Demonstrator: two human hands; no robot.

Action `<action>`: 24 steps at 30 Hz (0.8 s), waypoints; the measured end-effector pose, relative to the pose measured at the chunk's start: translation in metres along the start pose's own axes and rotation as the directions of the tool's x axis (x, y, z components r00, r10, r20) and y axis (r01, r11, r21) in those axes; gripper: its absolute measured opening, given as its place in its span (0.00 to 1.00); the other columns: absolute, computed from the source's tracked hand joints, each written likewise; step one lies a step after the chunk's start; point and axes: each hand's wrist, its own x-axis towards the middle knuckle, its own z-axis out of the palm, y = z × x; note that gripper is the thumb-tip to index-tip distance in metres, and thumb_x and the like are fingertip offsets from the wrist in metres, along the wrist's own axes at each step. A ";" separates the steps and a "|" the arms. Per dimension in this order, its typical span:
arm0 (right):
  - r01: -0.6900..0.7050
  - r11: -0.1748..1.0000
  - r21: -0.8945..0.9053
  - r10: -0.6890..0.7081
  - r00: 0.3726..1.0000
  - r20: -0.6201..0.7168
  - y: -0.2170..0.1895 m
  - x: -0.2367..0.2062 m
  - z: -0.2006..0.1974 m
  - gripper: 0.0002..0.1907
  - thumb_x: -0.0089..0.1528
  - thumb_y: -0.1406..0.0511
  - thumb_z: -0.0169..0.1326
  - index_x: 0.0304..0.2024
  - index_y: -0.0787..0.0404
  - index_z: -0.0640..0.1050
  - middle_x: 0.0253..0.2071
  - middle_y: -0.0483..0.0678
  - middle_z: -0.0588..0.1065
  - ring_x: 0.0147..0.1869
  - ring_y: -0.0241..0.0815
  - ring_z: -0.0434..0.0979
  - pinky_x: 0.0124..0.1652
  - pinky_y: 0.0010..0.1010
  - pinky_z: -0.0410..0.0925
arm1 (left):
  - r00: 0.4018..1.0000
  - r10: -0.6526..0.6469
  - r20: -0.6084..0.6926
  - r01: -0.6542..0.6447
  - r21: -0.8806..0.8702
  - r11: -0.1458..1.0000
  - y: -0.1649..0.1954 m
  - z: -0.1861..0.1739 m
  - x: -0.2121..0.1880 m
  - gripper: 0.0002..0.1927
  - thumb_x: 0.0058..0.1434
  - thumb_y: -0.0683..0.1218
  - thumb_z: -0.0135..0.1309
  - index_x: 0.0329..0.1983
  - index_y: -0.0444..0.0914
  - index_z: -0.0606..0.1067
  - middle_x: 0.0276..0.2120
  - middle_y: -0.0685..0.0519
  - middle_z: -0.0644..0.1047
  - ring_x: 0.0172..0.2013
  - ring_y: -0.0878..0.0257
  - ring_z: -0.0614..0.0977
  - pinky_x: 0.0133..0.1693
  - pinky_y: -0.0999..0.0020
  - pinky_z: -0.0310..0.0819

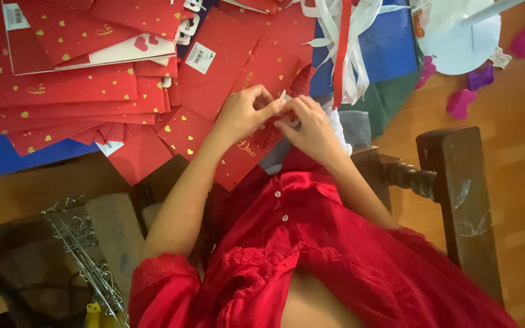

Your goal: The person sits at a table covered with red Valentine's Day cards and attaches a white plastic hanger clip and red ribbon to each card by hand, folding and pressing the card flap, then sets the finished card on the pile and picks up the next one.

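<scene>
The left hand [245, 114] and the right hand [308, 129] meet just above the centre of the view, fingertips touching; between them they pinch a small white strip [284, 97], the left thumb and forefinger closed on it from nine o'clock, the right fingers curled around it from three o'clock; how much of the strip lies hidden inside the grip I cannot tell. Beneath both hands lies a red card with gold hearts [197, 130], tilted, its lower corner pointing toward six o'clock; at ten and eleven o'clock spreads a loose pile of red heart-printed envelopes [62, 91], overlapping one another; at one o'clock a bundle of white and red ribbons [341, 48] hangs over a blue sheet [390, 48]; at three o'clock stands a dark wooden chair back [463, 200]; at two o'clock small pink and purple shapes [463, 103] lie on the wooden floor [518, 152]; at seven o'clock sits a wire rack [86, 255].
</scene>
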 end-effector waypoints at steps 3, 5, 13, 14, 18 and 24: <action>0.042 0.994 -0.103 -0.042 0.999 0.004 0.001 0.000 0.005 0.13 0.58 0.67 0.65 0.39 0.63 0.75 0.35 0.50 0.72 0.44 0.53 0.73 0.47 0.41 0.65 | 1.000 0.000 -0.003 0.000 -0.021 1.000 0.001 0.000 -0.002 0.25 0.61 0.63 0.58 0.36 0.35 0.78 0.25 0.51 0.82 0.22 0.65 0.83 0.27 0.70 0.76; 0.054 0.990 -0.128 -0.055 0.998 -0.007 0.005 -0.002 0.008 0.12 0.58 0.66 0.65 0.39 0.63 0.75 0.36 0.50 0.73 0.45 0.54 0.73 0.47 0.42 0.64 | 1.000 0.001 0.001 -0.001 -0.021 1.000 0.002 0.000 -0.003 0.25 0.61 0.63 0.58 0.36 0.35 0.78 0.25 0.51 0.82 0.22 0.65 0.83 0.27 0.70 0.76; 0.002 1.000 0.022 0.000 0.997 -0.079 0.017 -0.005 0.014 0.07 0.61 0.71 0.62 0.39 0.63 0.76 0.36 0.50 0.75 0.41 0.47 0.77 0.40 0.34 0.70 | 1.000 -0.014 0.007 0.014 -0.014 1.000 0.004 -0.001 -0.002 0.25 0.61 0.64 0.57 0.36 0.36 0.78 0.23 0.52 0.82 0.22 0.67 0.83 0.27 0.71 0.76; -0.108 0.991 0.081 0.116 0.988 -0.098 0.017 -0.004 0.012 0.06 0.63 0.71 0.61 0.40 0.64 0.76 0.35 0.49 0.76 0.40 0.44 0.77 0.40 0.32 0.71 | 1.000 -0.016 0.005 0.017 -0.018 1.000 0.005 -0.001 -0.002 0.25 0.60 0.63 0.58 0.36 0.36 0.78 0.23 0.53 0.82 0.21 0.66 0.83 0.27 0.70 0.75; -0.289 0.920 0.266 0.330 0.935 -0.126 0.012 -0.002 0.005 0.07 0.64 0.70 0.59 0.43 0.65 0.74 0.36 0.47 0.77 0.39 0.35 0.80 0.39 0.27 0.72 | 0.999 -0.041 0.004 0.041 -0.018 0.999 0.005 -0.001 -0.003 0.24 0.60 0.63 0.58 0.35 0.36 0.78 0.23 0.52 0.81 0.21 0.66 0.82 0.26 0.70 0.75; -0.122 0.971 0.206 0.130 0.991 -0.024 -0.002 0.002 -0.003 0.13 0.60 0.69 0.63 0.45 0.65 0.75 0.38 0.49 0.74 0.38 0.38 0.77 0.39 0.29 0.70 | 1.000 0.005 0.000 -0.005 -0.015 1.000 0.001 0.000 -0.001 0.25 0.60 0.63 0.58 0.36 0.35 0.78 0.24 0.53 0.82 0.22 0.66 0.83 0.27 0.70 0.76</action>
